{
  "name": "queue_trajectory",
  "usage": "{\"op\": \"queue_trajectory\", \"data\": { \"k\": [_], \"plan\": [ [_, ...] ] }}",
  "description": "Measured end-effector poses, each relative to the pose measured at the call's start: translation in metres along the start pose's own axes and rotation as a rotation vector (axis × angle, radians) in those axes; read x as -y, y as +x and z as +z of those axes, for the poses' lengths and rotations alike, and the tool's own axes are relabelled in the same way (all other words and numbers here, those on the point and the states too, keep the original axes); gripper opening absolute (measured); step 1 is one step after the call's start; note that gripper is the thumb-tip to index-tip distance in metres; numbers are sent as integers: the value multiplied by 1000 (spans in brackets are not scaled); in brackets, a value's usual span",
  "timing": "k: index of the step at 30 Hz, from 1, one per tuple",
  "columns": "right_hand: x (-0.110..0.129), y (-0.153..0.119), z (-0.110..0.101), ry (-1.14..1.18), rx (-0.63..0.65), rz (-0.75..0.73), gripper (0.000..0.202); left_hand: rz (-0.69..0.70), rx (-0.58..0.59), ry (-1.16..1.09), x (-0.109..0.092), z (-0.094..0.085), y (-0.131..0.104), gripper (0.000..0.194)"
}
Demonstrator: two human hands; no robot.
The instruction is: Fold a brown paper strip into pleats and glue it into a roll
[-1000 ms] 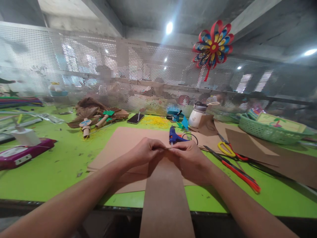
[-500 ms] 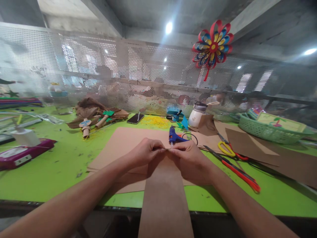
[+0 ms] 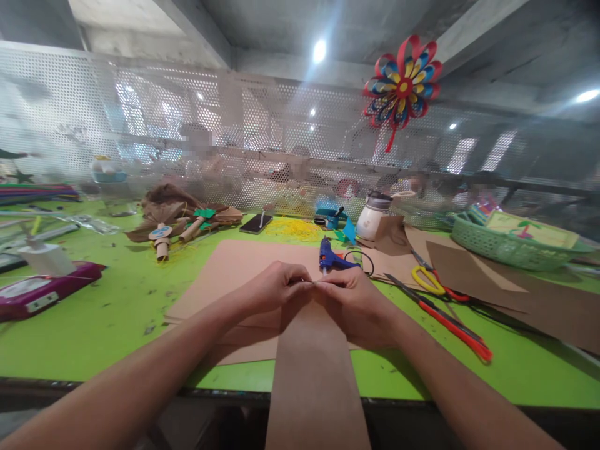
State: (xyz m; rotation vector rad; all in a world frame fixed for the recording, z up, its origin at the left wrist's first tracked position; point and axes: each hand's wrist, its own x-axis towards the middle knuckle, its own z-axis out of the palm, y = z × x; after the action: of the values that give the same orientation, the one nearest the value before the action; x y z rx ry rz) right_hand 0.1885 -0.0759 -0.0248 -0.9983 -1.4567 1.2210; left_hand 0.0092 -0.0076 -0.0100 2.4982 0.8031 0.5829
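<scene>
Green table (image 3: 117,337) | left hand (image 3: 269,289) and right hand (image 3: 360,297) pinch the far end of a paper strip (image 3: 316,375), equally near | its long axis runs back from them over the near edge

"Can we read any lettering from here?"
"No, we can't make out a single word or number."
"What about the white jug (image 3: 372,215)?"
"We see a faint mark (image 3: 366,225) on its side, too small for us to read."
</scene>
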Motion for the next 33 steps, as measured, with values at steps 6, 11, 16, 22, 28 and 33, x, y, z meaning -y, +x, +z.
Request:
{"op": "queue_trajectory", "data": {
  "k": [6,11,16,22,28,33],
  "plan": [
    [0,6,-6,-245,5,-144,24,19,33,-22,0,-2,0,25],
    [-7,3,-4,-67,-6,-45,26,8,49,10,-2,-4,1,24],
    [-2,1,-4,45,22,47,28,10,46,51,2,-5,-1,25],
    [2,2,-7,68,2,57,25,-4,41,165,5,-6,-2,28],
    [1,1,-7,72,24,62,23,-13,76,147,-1,-9,-1,30],
    [1,0,-6,117,45,97,21,-16,130,26,-1,-10,-1,33]
  ]
}}
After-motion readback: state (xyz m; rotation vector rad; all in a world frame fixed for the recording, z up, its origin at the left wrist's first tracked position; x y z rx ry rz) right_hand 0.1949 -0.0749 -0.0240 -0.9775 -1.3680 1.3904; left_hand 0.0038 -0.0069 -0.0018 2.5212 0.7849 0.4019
